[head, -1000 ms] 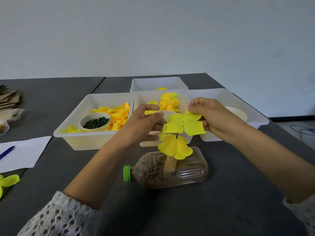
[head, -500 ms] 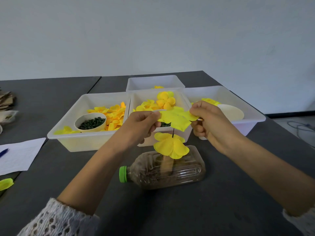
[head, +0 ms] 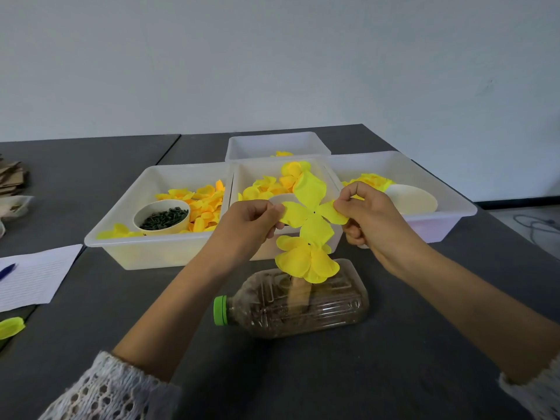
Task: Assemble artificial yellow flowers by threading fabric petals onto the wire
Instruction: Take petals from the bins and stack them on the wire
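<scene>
Step in hand: threading next petal layer.

Left hand (head: 247, 227) and right hand (head: 368, 213) pinching opposite lobes of flat four-lobed yellow fabric petal piece (head: 312, 212), stretching it taut in air near tabletop middle, above yellow flower layer (head: 306, 262) already sitting on wire. Fingers curling tight on fabric, thumbs on top.

Wire itself hidden by petals; standing in clear plastic bottle with green cap (head: 291, 301) lying on tabletop.

Next move likely calling for lining up centre hole over wire tip, then pushing down evenly.
</scene>
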{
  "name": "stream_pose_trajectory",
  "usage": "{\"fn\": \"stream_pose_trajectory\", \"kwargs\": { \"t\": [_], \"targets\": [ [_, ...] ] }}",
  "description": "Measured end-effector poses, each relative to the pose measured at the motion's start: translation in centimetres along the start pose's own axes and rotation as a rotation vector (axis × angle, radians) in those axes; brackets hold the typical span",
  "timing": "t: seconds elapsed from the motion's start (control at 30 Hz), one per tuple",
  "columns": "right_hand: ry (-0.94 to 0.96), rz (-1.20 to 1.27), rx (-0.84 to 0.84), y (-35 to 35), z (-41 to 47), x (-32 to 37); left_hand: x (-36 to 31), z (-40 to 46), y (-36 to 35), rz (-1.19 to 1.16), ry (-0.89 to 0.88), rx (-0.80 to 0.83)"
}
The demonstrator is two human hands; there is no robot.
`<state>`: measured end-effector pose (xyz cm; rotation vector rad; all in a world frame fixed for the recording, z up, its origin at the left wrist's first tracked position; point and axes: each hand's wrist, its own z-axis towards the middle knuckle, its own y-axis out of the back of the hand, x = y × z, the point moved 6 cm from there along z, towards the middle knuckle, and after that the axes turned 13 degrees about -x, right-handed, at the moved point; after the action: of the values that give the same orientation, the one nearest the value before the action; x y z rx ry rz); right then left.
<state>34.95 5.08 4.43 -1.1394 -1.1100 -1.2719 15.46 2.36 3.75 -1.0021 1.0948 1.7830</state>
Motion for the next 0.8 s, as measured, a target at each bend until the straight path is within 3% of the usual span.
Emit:
{"fn": "stream_pose_trajectory", "kwargs": {
  "t": [0.2,0.57,0.8],
  "targets": [
    [0.044,0.013,-0.038,0.4,0.5,0.8,-0.9,0.3,0.0,-0.023,-0.054,-0.038],
    [0.003,-0.171,-0.002,-0.1,-0.6,-3.3,1.9,-1.3,-0.1,0.139,0.054,0.028],
    [0.2,-0.375,-0.005,-0.2,-0.8,-4.7,3.8,-2.0,-0.6,0.297,-0.002,0.116]
  ]
}}
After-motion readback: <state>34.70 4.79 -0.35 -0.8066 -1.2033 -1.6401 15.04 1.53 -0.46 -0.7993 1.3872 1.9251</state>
